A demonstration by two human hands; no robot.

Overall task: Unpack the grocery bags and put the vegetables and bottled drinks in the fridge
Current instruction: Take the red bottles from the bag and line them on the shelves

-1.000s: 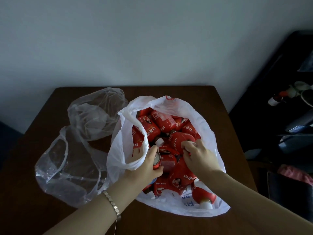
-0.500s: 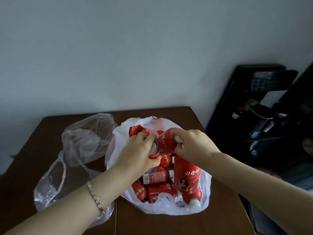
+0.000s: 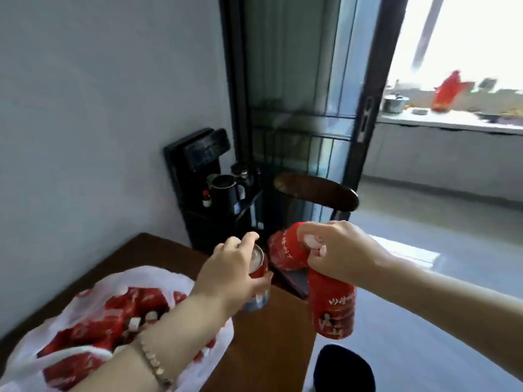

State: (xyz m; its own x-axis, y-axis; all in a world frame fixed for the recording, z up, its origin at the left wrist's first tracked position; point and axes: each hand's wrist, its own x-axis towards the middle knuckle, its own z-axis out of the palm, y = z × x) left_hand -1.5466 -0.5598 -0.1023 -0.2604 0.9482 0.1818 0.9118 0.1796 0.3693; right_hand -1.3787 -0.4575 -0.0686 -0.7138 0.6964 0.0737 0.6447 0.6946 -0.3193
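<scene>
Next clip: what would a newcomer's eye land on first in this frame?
Mid-frame, the right hand holds two bottles by their capped ends: the hanging red bottle dangles past the table's edge, and the second red bottle juts left. Beside it the left hand grips a red can. At lower left a white bag on the brown table holds more red bottles.
</scene>
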